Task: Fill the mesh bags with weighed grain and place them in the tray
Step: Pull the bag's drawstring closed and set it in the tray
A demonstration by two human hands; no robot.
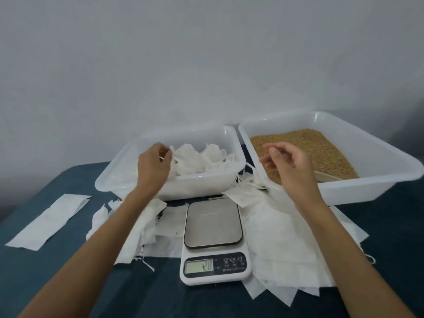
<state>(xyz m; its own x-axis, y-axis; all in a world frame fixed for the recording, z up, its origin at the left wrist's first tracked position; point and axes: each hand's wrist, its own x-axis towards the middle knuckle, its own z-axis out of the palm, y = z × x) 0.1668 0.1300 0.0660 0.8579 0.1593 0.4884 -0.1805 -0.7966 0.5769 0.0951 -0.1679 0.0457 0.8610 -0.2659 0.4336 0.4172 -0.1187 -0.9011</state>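
Nearest sits the small white kitchen scale (pixel 213 242) on flat white mesh bags (pixel 282 244), behind it the left hand (pixel 154 167), fingers curled, over the white plastic tray (pixel 128 166) of filled bags, the right hand (pixel 290 162) loose over the brown grain (pixel 321 148).

Dark blue table (pixel 68 283), two white trays (pixel 160 191) (pixel 344 191), scale (pixel 214 242), scattered mesh bags (pixel 282 237), white strip (pixel 49 221)

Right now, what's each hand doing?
Left hand: over the bag tray, grip cannot be told.
Right hand: open, holding nothing.
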